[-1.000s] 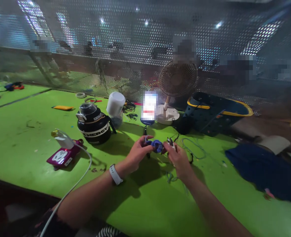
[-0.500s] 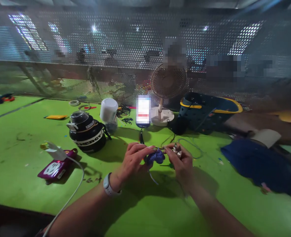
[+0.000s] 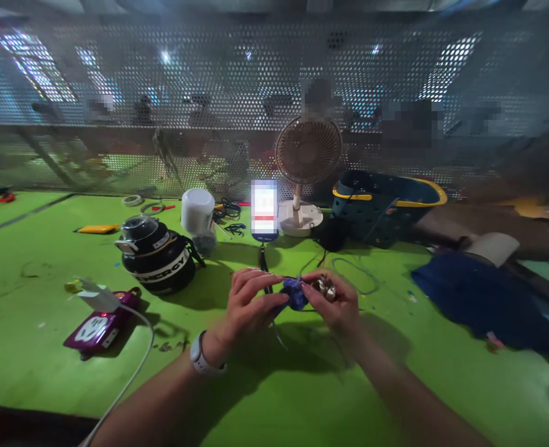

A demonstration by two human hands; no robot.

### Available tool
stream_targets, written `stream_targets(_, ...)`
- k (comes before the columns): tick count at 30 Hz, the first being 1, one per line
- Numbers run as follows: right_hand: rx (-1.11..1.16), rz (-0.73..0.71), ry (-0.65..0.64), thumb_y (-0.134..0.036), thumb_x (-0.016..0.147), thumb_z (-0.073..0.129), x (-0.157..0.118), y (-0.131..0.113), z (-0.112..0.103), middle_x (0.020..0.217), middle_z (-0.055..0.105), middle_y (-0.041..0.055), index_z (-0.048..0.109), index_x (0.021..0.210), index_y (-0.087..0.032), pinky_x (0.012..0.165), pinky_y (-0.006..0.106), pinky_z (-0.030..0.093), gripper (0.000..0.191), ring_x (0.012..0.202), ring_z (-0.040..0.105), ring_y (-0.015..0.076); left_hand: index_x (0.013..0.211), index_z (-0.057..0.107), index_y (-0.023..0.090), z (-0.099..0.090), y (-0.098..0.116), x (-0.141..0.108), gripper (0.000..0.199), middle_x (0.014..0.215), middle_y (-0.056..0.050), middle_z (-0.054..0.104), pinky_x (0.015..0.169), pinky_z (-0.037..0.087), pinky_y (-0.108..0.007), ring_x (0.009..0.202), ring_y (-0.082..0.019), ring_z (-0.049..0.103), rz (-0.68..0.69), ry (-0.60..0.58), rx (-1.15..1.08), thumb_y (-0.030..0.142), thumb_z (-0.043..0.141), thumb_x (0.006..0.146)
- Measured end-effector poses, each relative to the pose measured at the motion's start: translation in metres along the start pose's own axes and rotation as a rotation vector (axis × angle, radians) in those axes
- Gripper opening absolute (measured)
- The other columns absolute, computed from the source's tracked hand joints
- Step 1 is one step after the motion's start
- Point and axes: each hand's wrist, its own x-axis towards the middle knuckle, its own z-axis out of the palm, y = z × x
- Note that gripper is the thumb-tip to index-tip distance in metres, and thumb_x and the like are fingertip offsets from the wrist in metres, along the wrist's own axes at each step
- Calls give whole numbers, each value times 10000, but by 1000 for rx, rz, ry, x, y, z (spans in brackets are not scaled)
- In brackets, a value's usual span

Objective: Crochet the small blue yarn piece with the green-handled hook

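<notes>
Over the table's middle, my left hand (image 3: 251,301) pinches a small purple-blue piece (image 3: 295,294) that looks crocheted from yarn. A pale strand trails below that hand. My right hand (image 3: 337,304) is closed at the other side of the piece, its thumb and fingertips pressed against the edge. A lumpy silvery object (image 3: 324,288) shows between the right fingers; I cannot make out what kind it is. Behind the hands lies a loose bluish strand (image 3: 362,273), and a dark ball (image 3: 330,234), possibly yarn, sits near the fan.
Along the back stand a white fan (image 3: 309,152), a lit phone (image 3: 264,208), a plastic jar (image 3: 198,211) and a dark basket (image 3: 372,214). To the left are a black bottle (image 3: 160,261) and a purple power strip (image 3: 102,326) with a white cable. Dark blue cloth (image 3: 470,298) lies right.
My hands have come closer together, and the right fingertips have moved left onto the purple piece. The gap with a thin dark line between them has closed. The whole view has shifted slightly.
</notes>
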Motion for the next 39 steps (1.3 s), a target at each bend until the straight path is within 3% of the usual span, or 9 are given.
stream_targets(6, 28, 35, 4, -301, 676, 757, 2, 5, 0, 610, 615, -17, 698, 706, -225, 482, 247, 432, 101, 519, 505, 119, 949, 716, 299, -3, -4, -2, 185, 938, 1, 786, 815, 481, -316, 862, -166, 689, 129, -103, -41, 179, 705, 810)
stream_targets(13, 101, 132, 3, -294, 681, 763, 3, 8, 3, 656, 611, -23, 717, 798, -233, 546, 249, 454, 139, 577, 521, 117, 1129, 681, 346, -5, -7, -7, 335, 1049, 11, 772, 885, 458, -332, 933, -167, 700, 80, -219, -139, 171, 673, 843)
stream_targets(17, 152, 207, -36, -302, 650, 779, 7, 10, 2, 633, 587, -31, 728, 824, -217, 528, 240, 440, 201, 549, 496, 101, 1214, 632, 323, -4, -6, -5, 434, 1044, 13, 773, 889, 453, -313, 964, -156, 696, 108, -197, -155, 137, 691, 826)
stream_targets(23, 209, 293, -59, -338, 626, 790, 9, 12, 2, 638, 567, -37, 726, 863, -197, 479, 223, 409, 283, 511, 466, 82, 1051, 671, 264, -2, -6, -3, 257, 985, -13, 780, 846, 484, -332, 924, -174, 689, 145, -119, -65, 180, 719, 812)
stream_targets(27, 214, 351, -71, -351, 636, 781, 10, 14, 5, 625, 547, -41, 724, 887, -184, 444, 218, 380, 307, 478, 442, 75, 1060, 659, 239, 2, -6, -4, 277, 950, -36, 769, 821, 495, -336, 899, -182, 672, 143, -101, -84, 157, 716, 801)
stream_targets(31, 174, 342, -56, -377, 724, 735, 9, 9, 1, 605, 531, -36, 721, 883, -165, 403, 204, 286, 265, 451, 346, 60, 1005, 655, 224, 4, -3, 1, 257, 942, -48, 742, 803, 509, -331, 879, -183, 654, 31, -69, -184, 115, 703, 778)
stream_targets(34, 149, 256, -49, -344, 744, 734, 8, 0, -8, 733, 596, -9, 713, 900, -194, 440, 206, 315, 217, 502, 373, 63, 986, 665, 216, 4, 0, 6, 221, 964, -65, 709, 802, 512, -338, 901, -191, 638, -141, -53, -294, 133, 677, 782)
stream_targets(36, 118, 141, -135, -286, 733, 748, 8, -6, -15, 829, 623, 1, 710, 957, -228, 471, 211, 351, 234, 533, 408, 68, 974, 673, 207, 3, 0, 7, 182, 977, -78, 688, 806, 513, -345, 929, -203, 625, -251, -66, -378, 178, 673, 794)
stream_targets(39, 44, 23, -346, -214, 704, 784, 8, -9, -22, 873, 616, -13, 674, 1111, -298, 450, 196, 324, 430, 504, 382, 52, 964, 673, 205, 3, -1, 5, 162, 987, -80, 668, 832, 505, -353, 947, -207, 614, -343, -95, -458, 219, 686, 803)
